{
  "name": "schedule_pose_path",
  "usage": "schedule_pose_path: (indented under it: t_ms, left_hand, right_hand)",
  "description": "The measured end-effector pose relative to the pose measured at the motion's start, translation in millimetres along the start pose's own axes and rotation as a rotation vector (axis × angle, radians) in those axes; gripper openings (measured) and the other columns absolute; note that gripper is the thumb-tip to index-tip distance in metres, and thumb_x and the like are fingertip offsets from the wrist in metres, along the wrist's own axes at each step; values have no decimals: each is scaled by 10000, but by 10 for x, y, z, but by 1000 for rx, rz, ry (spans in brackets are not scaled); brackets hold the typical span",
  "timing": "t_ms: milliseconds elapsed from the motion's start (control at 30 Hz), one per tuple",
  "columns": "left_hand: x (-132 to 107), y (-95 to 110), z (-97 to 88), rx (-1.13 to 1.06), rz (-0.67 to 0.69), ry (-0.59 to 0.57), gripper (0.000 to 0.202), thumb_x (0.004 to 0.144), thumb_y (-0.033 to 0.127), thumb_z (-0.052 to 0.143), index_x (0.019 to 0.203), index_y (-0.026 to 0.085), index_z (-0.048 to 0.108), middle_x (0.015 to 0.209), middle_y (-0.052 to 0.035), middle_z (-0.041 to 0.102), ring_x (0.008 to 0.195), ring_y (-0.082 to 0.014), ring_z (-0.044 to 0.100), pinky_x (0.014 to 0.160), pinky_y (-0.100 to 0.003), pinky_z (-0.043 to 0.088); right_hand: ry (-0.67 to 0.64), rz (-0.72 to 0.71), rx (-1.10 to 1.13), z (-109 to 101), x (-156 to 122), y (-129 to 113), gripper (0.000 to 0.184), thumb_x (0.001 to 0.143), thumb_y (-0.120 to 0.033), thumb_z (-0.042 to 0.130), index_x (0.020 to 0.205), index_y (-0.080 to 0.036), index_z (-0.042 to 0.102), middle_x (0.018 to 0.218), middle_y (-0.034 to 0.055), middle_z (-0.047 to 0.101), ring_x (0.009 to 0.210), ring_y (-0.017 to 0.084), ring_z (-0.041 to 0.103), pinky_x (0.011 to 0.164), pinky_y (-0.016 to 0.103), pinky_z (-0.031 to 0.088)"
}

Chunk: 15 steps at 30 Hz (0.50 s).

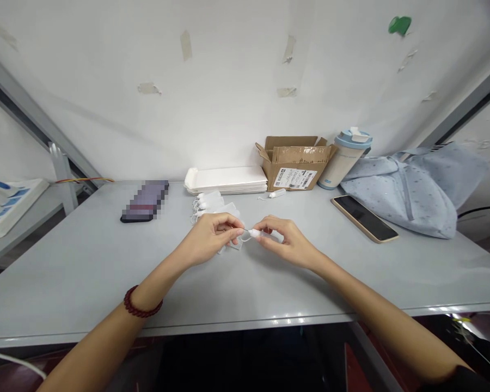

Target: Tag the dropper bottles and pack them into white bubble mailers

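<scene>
Over the middle of the table, my right hand is closed around a small clear vial with a white cap, its capped end pointing left. A thin white cord loops from the cap. My left hand pinches a thin dark pin, whose tip meets or nearly meets the cap; I cannot tell whether it is inside. Behind and under my left hand lie several similar pale pieces with white cord loops, partly hidden. Another white-capped vial lies apart, in front of the cardboard box.
At the back stand a stack of white trays, an open cardboard box and a tumbler with a blue lid. A phone and a light blue cloth bag lie right. A blurred-out device lies left on the grey table.
</scene>
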State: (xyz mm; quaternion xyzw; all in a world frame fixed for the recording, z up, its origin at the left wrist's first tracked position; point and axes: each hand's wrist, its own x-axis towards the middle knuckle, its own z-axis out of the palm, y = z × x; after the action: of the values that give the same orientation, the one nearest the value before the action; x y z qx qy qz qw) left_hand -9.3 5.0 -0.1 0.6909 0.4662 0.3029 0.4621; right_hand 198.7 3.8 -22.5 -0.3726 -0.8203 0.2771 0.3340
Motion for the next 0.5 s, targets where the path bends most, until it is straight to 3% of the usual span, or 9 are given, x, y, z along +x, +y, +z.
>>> schedule_pose_path:
  t_ms: [500]
  left_hand:
    - [0,-27,-12,111,67,-60,131,779,277,602,767,165,667,684,-10,649,635,-134,585,616,-238,460]
  right_hand:
    - [-71,-29,-61,-22,-11,-27,164,819,-198,524,873,-169,676,769,42,651,717,146,525,696,284,437]
